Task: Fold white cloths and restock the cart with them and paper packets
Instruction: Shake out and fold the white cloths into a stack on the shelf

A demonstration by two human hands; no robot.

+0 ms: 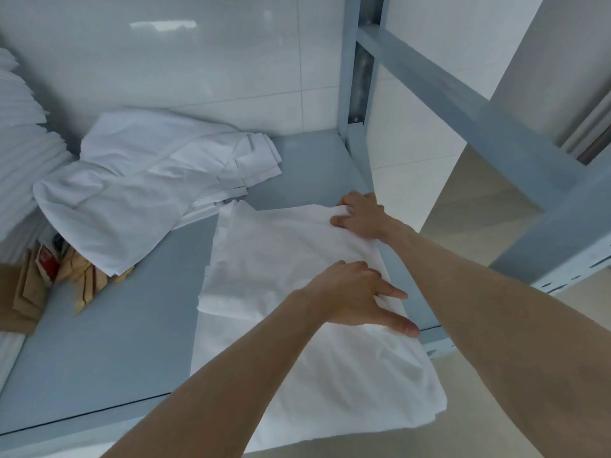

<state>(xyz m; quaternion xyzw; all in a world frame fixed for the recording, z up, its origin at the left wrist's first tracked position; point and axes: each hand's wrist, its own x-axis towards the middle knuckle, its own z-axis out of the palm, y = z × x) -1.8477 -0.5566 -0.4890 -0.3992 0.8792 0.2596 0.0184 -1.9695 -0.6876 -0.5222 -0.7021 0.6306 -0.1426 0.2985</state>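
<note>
**Operator:** While my right hand [362, 215] pinches the far edge of the white cloth [297, 292], its fingers curled into the bunched fabric, my left hand [355, 297] presses flat on the middle, fingers straight, gripping nothing.

**Observer:** Why split them like that?

**Operator:** I judge the flat hand anchors the cloth so the pinched edge can be pulled taut for a clean fold.

**Observer:** Where does the cloth lie?

**Operator:** On the grey shelf [132, 342], at its right side, with the near end hanging over the front edge.

**Observer:** And beyond it?

**Operator:** A loose heap of white cloths [142, 183] sits toward the back left, well apart, likely awaiting folding. Brown paper packets [39, 285] lie at the left edge, partly under that heap.
</note>
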